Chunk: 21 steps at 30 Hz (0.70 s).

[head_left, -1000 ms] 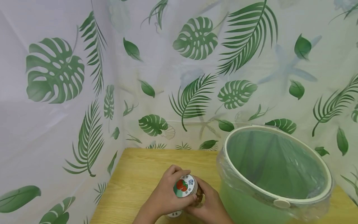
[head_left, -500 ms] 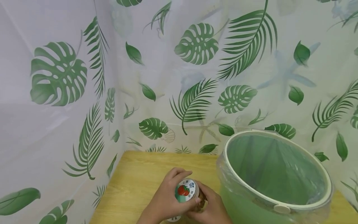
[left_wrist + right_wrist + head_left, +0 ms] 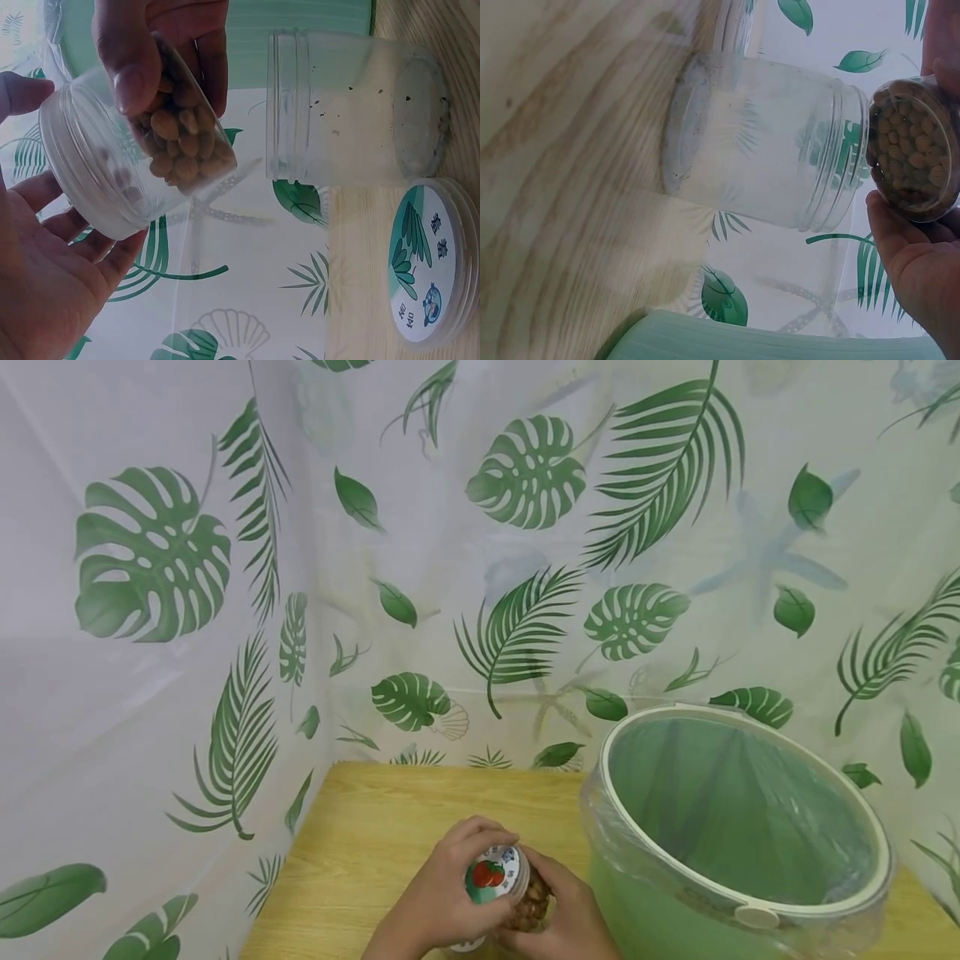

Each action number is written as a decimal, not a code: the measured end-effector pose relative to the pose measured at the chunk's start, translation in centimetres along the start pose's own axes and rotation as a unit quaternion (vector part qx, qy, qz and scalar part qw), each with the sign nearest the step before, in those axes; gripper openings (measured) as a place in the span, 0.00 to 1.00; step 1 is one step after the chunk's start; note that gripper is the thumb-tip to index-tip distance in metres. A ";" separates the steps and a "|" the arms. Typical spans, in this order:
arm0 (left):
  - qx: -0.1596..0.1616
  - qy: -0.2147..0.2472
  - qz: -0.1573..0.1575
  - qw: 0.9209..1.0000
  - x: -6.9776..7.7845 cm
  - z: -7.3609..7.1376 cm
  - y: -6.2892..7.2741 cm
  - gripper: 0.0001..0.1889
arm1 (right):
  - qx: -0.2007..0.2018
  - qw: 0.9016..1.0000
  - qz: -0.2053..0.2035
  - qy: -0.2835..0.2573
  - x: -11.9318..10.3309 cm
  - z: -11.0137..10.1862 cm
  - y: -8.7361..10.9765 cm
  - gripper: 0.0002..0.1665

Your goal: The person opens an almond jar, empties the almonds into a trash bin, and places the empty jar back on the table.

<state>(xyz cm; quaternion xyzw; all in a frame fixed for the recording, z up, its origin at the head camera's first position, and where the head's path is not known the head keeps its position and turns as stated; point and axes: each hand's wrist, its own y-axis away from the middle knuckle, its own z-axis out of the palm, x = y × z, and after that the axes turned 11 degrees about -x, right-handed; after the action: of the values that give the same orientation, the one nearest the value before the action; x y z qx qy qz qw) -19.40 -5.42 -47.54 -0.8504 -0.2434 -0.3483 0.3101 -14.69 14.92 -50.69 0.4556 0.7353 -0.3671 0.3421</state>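
Observation:
A clear plastic jar with several brown nuts in it is held between both hands, tilted above the table. In the head view its white lid carries a red and green print. My left hand grips the lid around its rim, thumb on the near side. Lower on the jar's body, my right hand holds it from the right. Below stands a second clear jar, uncovered, with dark specks inside. Next to that jar, on the table, is a round lid with a green print.
A large green bin with a pale rim and a clear plastic liner stands close on the right. The wood-grain table reaches back to a leaf-printed curtain, which also runs along the left side.
Left fingers have shifted around the lid rim, and more of the nuts shows between the hands. The head view has shifted slightly. Both hands keep their hold on the jar.

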 end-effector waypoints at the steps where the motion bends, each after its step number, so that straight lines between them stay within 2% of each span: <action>1: 0.001 0.002 -0.004 1.000 -0.1 0.0 0.0 0.23 | 0.002 1.000 -0.001 -0.003 0.0 0.0 0.0 0.49; 9: 0.031 -0.016 -0.032 0.999 0.2 -0.2 0.0 0.20 | 0.014 0.999 -0.040 -0.014 -0.2 -0.1 0.4 0.49; 16: 0.062 -0.033 -0.051 0.996 -0.1 0.0 -0.1 0.23 | 0.018 0.999 -0.044 -0.001 -0.5 -0.1 0.5 0.49; 21: 0.059 -0.060 -0.052 0.995 -0.2 0.1 -0.1 0.23 | 0.025 0.998 -0.055 0.012 -0.4 -0.1 0.7 0.49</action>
<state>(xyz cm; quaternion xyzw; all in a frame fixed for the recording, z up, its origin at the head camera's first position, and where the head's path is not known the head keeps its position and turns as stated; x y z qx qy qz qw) -19.50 -5.37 -47.68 -0.8362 -0.3255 -0.2974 0.3261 -13.96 15.04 -50.46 0.4270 0.7541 -0.3979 0.3012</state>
